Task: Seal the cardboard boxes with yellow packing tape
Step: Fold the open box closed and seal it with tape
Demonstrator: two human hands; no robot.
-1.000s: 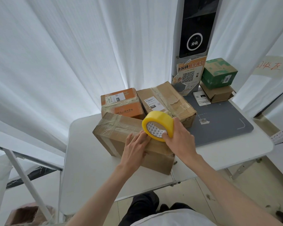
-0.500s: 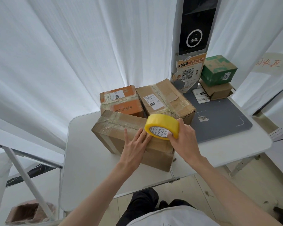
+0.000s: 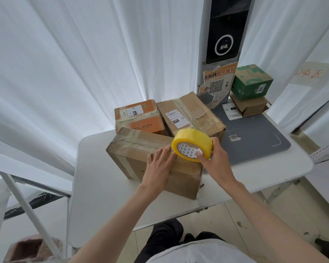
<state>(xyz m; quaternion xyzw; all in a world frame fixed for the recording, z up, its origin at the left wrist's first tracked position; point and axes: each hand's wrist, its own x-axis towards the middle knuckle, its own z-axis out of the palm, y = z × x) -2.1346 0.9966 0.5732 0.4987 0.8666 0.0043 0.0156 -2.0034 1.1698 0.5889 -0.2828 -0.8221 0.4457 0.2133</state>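
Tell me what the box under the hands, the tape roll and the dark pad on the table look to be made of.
Nearest box: brown corrugated cardboard, matte, with glossy wrinkled clear tape already across its top. Tape roll: glossy yellow plastic film, likely on a printed paper core. Dark pad: smooth, matte grey, with white corner marks; plastic or rubber, I can't tell which.

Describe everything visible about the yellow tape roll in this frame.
The tape roll is a wide ring of glossy yellow tape on a white core printed with small dark triangles. It is tilted, open side toward the camera, over the near box. The right hand grips it, thumb inside the core. The left hand lies flat on the box beside it.
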